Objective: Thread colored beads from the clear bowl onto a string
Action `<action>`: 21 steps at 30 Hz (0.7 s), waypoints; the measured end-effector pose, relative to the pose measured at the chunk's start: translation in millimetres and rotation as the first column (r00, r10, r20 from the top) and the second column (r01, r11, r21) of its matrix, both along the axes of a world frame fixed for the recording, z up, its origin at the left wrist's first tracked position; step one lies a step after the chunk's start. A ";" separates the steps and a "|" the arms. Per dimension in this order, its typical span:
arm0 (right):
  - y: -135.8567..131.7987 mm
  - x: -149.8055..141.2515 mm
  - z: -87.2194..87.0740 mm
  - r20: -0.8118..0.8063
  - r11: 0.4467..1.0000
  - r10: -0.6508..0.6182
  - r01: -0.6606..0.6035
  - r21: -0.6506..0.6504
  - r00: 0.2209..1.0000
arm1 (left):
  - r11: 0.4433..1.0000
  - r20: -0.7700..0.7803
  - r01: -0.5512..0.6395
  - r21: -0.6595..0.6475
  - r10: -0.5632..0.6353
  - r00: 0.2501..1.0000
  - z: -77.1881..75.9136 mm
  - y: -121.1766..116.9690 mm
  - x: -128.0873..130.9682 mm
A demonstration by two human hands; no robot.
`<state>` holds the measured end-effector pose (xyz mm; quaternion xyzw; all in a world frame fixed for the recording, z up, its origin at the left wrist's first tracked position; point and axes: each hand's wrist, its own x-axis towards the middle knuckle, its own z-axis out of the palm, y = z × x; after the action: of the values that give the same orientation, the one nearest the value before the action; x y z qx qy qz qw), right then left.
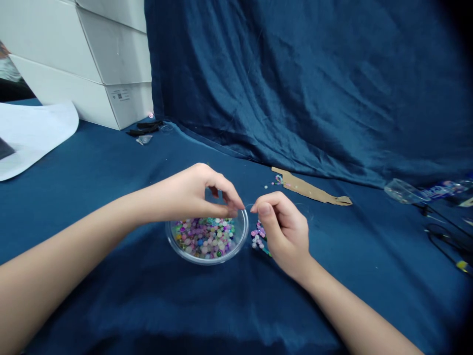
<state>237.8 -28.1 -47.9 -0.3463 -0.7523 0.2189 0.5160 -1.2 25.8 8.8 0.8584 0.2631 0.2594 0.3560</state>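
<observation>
A clear round plastic bowl [245,235] holds many small coloured beads [207,241], mostly purple, white and green. Over its far right rim, my left hand [203,190] has its thumb and fingertips drawn together in a pinch; what lies between them is too small to make out. Just right of the bowl, my right hand [288,231] is closed, thumb against the curled forefinger, on a thin clear thread whose end shows near the fingertips. A strand of pink, white and teal beads [257,234] shows beside and partly behind that hand. The fingertips of both hands are close but apart.
Behind my right hand lies a torn cardboard strip [314,190] with a small bead cluster [278,180] at its left end. White boxes [92,64] stand at the back left, near a white sheet [44,128]. Clear plastic packaging [406,191] and black cables [443,236] lie at right.
</observation>
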 end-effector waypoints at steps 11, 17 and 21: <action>1.3 -1.0 -1.4 -0.015 0.997 0.042 -0.043 -0.069 0.999 | 0.969 -0.546 0.014 0.247 0.128 0.828 -11.5 -4.2 -15.2; 2.3 -3.2 -1.8 0.005 0.996 0.038 -0.037 -0.077 0.999 | 0.963 -0.557 0.061 0.261 0.098 0.825 -14.9 -4.6 -14.6; 1.5 -3.9 -2.2 0.004 0.996 0.052 -0.052 -0.073 0.999 | 0.974 -0.544 0.002 0.226 0.124 0.830 -9.9 -4.1 -18.6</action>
<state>233.9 -26.6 -50.1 -0.3460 -0.7541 0.2584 0.4948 -19.8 21.7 -1.2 0.9213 0.3523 0.0378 0.1603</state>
